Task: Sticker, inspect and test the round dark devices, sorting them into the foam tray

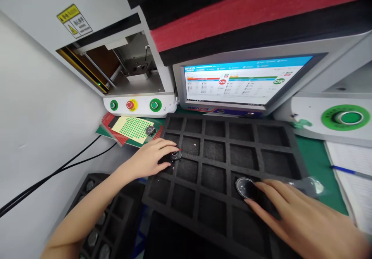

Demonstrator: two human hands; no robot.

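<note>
My left hand is at the left side of a black foam tray with square compartments. Its fingertips and thumb close on a small round black watch case whose back shows a sensor-like ring. Over the tray's right part, my right hand grips a second round watch case by its edge, between thumb and fingers. That one has a shiny dark face and a pale rim. Part of it is hidden behind the fingers.
Behind the tray stand a screen and a machine with an open bay and buttons. Another round watch part lies by a green-dotted sheet. A lower tray holds several round parts. Papers and a blue pen lie right.
</note>
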